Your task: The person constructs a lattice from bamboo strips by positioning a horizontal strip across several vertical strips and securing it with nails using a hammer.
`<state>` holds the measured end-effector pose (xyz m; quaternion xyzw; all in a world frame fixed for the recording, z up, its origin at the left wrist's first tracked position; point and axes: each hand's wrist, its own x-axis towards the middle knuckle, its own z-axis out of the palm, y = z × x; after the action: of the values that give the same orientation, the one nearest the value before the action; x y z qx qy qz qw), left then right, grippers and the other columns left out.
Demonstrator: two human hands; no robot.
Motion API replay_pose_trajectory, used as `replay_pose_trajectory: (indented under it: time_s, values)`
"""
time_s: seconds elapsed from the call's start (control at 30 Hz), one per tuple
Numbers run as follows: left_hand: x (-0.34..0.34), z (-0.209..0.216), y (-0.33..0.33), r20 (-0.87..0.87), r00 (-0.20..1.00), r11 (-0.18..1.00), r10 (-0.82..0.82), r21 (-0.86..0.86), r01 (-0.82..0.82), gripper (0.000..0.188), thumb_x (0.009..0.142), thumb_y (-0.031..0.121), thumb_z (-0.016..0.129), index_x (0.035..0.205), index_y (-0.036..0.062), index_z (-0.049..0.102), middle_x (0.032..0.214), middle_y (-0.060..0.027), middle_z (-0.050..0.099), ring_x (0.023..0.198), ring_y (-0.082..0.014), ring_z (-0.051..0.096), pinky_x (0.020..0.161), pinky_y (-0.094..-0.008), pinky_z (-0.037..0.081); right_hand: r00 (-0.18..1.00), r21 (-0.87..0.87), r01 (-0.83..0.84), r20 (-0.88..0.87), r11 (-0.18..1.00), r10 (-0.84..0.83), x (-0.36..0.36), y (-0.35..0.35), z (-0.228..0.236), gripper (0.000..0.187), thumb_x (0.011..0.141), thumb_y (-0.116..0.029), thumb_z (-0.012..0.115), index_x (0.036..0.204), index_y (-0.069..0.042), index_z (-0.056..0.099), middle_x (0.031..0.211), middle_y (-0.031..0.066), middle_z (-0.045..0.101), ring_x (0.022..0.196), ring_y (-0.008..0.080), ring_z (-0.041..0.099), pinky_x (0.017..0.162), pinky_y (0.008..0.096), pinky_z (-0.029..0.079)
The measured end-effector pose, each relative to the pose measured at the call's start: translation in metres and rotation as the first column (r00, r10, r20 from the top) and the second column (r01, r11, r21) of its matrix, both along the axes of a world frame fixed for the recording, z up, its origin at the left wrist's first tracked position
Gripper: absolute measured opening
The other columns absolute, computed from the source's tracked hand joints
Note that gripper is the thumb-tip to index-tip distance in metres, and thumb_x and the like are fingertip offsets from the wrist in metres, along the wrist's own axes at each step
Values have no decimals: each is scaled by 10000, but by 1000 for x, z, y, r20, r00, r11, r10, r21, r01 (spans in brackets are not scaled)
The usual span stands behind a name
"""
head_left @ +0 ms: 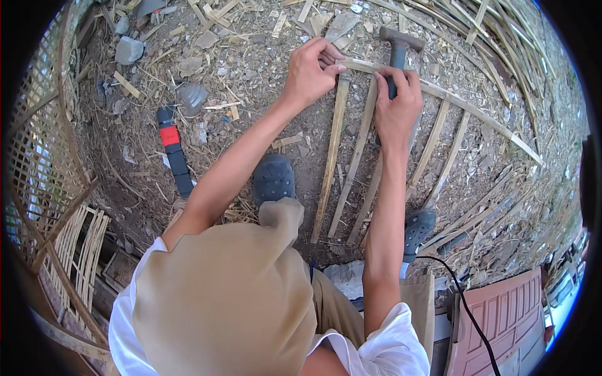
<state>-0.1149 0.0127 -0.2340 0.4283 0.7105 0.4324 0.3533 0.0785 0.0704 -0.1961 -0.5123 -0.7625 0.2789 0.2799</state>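
My left hand point(313, 70) is closed in a pinch at the left end of a long, slightly bent bamboo strip point(486, 117). Whether a small piece such as a nail is between its fingertips cannot be made out. My right hand point(397, 106) is wrapped round the dark handle of a hammer point(397, 57), whose head points away from me; its thumb side comes close to the same strip. Several narrow slats point(334, 150) lie on the ground between my feet, running from the long strip toward me, roughly side by side.
Wood scraps and stones cover the dirt ground. A black strap-like thing with a red band point(170, 136) lies left. Long bamboo strips point(501, 37) are piled at far right. A woven lattice panel point(37, 144) stands left; a reddish panelled board point(498, 313) and black cable point(461, 291) are near right.
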Motion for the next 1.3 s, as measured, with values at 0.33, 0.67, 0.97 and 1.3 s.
replay_pose_trajectory:
  time_s: [0.33, 0.67, 0.97, 1.3]
  values:
    - [-3, 1, 1, 46, 999, 999, -16, -48, 18, 160, 879, -51, 879, 1005, -32, 782, 1029, -111, 819, 886, -165, 805, 810, -302, 662, 1000, -61, -1, 14, 998, 2, 6, -4, 3, 157, 964, -48, 825, 1118, -67, 796, 1007, 151, 642, 876, 337, 678, 778, 448, 537]
    - [-3, -4, 0, 37, 999, 997, -22, -78, 25, 156, 913, -59, 857, 1030, -18, 763, 1041, -135, 836, 909, -158, 810, 817, -300, 665, 997, -36, 0, -82, 999, -3, 8, -1, 1, 153, 939, -39, 844, 1086, -48, 804, 993, 145, 662, 867, 332, 681, 787, 441, 542]
    - [-2, 0, 4, 9, 998, 994, -55, -93, 56, 153, 918, -38, 868, 1027, -9, 765, 1046, -133, 854, 912, -158, 817, 819, -302, 662, 989, -51, 49, -135, 997, -56, 11, -3, -6, 158, 930, -29, 849, 1080, -48, 804, 990, 136, 671, 887, 316, 695, 778, 423, 547]
    - [-7, -1, 4, 5, 992, 991, -126, -35, 126, 170, 904, -40, 878, 979, -42, 725, 1090, -94, 809, 914, -150, 817, 802, -282, 665, 998, -100, 34, -45, 994, -39, 8, 4, 1, 131, 947, -76, 850, 1072, -78, 813, 942, 127, 657, 800, 320, 675, 729, 436, 536]
